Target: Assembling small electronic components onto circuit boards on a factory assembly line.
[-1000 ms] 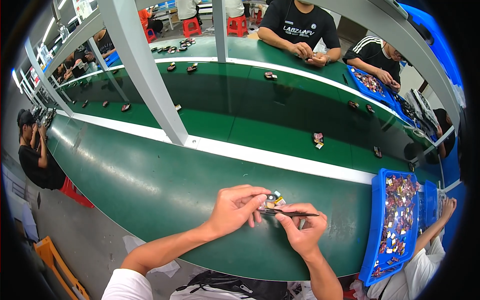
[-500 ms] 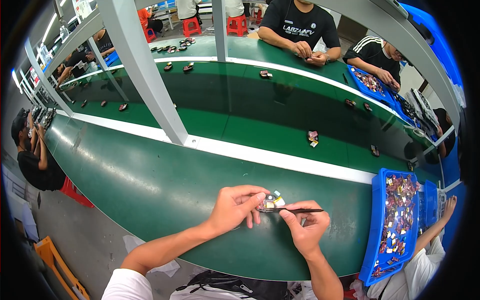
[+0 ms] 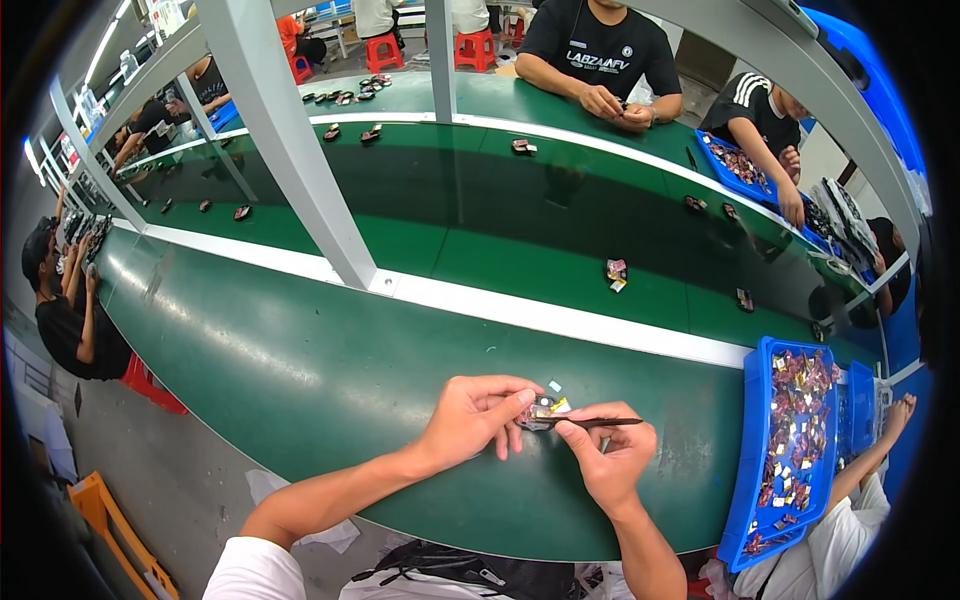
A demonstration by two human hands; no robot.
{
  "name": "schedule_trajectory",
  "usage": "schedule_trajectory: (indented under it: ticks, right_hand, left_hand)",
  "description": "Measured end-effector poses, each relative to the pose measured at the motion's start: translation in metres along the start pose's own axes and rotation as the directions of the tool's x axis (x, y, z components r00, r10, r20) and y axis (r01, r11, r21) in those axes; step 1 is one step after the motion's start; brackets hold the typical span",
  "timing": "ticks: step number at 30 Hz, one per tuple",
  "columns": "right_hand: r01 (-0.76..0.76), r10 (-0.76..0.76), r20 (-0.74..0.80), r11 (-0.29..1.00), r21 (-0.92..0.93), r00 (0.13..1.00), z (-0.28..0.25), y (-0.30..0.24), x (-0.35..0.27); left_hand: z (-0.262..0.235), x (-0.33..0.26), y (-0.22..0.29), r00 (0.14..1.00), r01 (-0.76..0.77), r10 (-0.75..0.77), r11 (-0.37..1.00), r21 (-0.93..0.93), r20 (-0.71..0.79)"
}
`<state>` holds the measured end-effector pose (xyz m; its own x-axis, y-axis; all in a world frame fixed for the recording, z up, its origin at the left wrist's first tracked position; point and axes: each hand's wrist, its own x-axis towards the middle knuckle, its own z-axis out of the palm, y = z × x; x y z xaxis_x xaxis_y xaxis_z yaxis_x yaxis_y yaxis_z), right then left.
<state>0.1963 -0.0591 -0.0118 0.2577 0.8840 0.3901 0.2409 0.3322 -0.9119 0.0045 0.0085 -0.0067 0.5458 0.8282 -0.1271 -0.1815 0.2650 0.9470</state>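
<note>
Between the thumb and fingers of my left hand is a small dark electronic part, with clear, reddish and yellow-white bits on it. My right hand pinches slim black tweezers, which lie almost level. Their tip reaches the near edge of the part, close to my left fingertips. A yellow-and-white piece sticks up at the part's right side. Just beyond it, a small pale tab shows above the green tabletop. My fingers cover much of the part.
At my right stands a blue tray with many small reddish and white parts. Past a white rail, a green conveyor belt carries several dark parts, including one part. A grey post rises at left. Co-workers sit around the line.
The parts on the belt have shifted slightly left. The yellow-and-white piece now shows less white beside my right fingers. Across the belt, a co-worker's arm has reached down toward the blue trays.
</note>
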Motion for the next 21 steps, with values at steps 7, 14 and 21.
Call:
schedule_trajectory:
  ticks: [7,14,21]
  right_hand:
    - [-0.014,0.014,0.0,1.0,0.02,1.0,0.0,0.0008,-0.0006]
    - [-0.001,0.001,0.013,1.0,0.006,1.0,-0.0012,0.0026,-0.0011]
    - [0.007,-0.007,0.012,1.0,-0.001,1.0,-0.0005,0.0016,-0.0014]
  left_hand:
    - [-0.0006,-0.0007,-0.0006,1.0,-0.005,0.005,1.0,0.01,0.004]
    - [0.0,0.0003,0.0006,1.0,0.004,-0.004,1.0,0.009,0.008]
    - [0.0002,0.0001,0.0008,1.0,0.002,-0.002,1.0,0.001,0.011]
